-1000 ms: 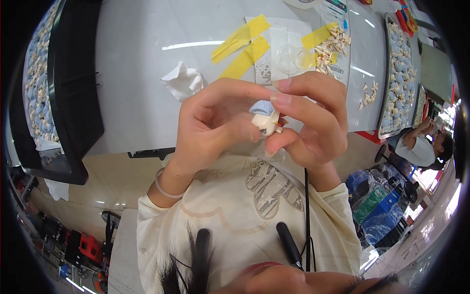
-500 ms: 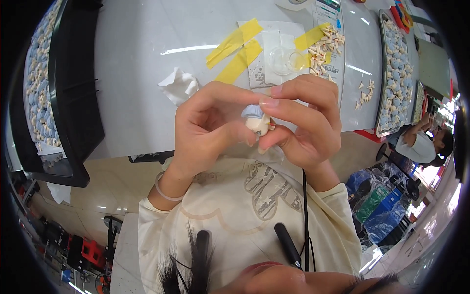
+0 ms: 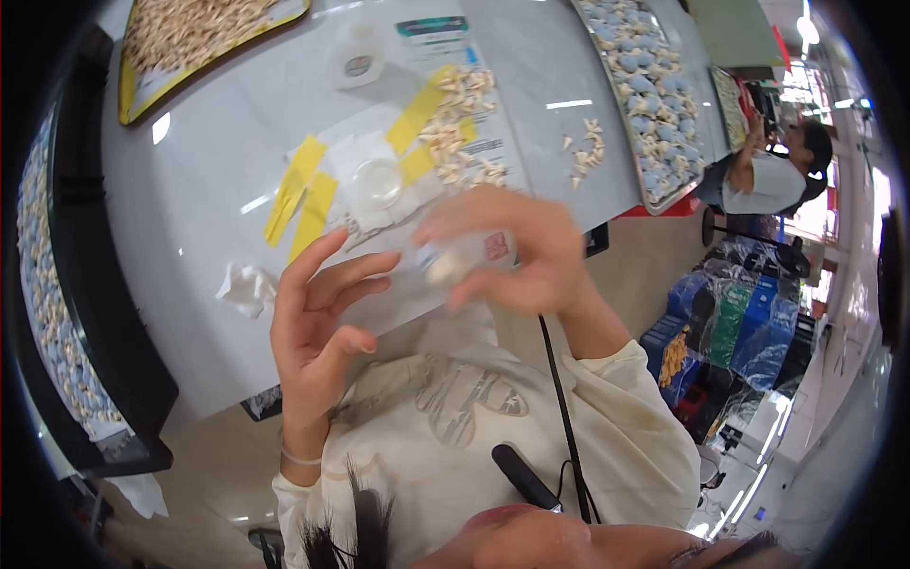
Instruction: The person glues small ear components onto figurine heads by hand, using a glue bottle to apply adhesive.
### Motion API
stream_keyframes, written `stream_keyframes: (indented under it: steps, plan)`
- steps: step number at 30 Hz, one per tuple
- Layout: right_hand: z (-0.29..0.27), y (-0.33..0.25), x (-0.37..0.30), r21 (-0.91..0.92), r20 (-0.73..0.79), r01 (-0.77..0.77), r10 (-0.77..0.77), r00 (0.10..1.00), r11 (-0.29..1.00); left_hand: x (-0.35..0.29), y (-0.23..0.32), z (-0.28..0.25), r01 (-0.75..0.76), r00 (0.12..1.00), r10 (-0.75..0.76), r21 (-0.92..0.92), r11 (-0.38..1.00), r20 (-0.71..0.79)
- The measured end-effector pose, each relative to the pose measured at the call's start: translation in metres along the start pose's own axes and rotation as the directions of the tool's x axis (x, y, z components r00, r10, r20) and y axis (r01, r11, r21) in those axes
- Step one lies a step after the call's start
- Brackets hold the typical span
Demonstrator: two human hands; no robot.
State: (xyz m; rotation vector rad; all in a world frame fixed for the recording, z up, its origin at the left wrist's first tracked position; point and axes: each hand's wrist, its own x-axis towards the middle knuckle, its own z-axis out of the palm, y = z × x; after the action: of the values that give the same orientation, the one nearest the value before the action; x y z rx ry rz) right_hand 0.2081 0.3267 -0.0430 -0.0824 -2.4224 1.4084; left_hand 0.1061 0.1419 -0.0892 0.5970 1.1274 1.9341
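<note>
My right hand [image 3: 531, 245], smeared by motion, holds a small blue-and-cream figurine [image 3: 442, 267] between thumb and fingers in front of my chest. My left hand [image 3: 318, 318] is open beside it, fingers spread and nothing in them. On the table beyond my hands, a small clear round dish [image 3: 376, 182] stands on white paper edged with yellow tape strips [image 3: 296, 188]. Small cream pointed pieces [image 3: 455, 133] lie heaped to the right of the dish, and a few loose ones [image 3: 589, 154] lie farther right.
A tray of blue-and-cream figurines [image 3: 654, 109] lies at the right, and a black-edged one [image 3: 118, 284] at the left. A tray of cream pieces [image 3: 180, 33] sits far left, near a white bottle [image 3: 358, 59]. Crumpled tissue [image 3: 248, 289] lies left. A co-worker [image 3: 773, 175] is at right.
My left hand has let go of the figurine and opened, moving left. My right hand has moved left and down with the figurine. The view has swung, bringing the bottle and far tray into sight.
</note>
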Motion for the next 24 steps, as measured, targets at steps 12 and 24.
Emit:
stream_keyframes:
  steps: [12,24]
  plan:
    - [-0.201,0.097,-0.035,-0.705,-0.595,-0.507,-0.024,0.803,0.496,0.004,0.008,0.006,0.079,0.997,-0.077,0.120,0.990,-0.019]
    - [-0.216,0.120,-0.035,-0.841,-0.453,-0.390,-0.094,0.886,0.376,-0.001,0.010,0.003,0.070,0.997,-0.064,0.139,0.988,-0.053]
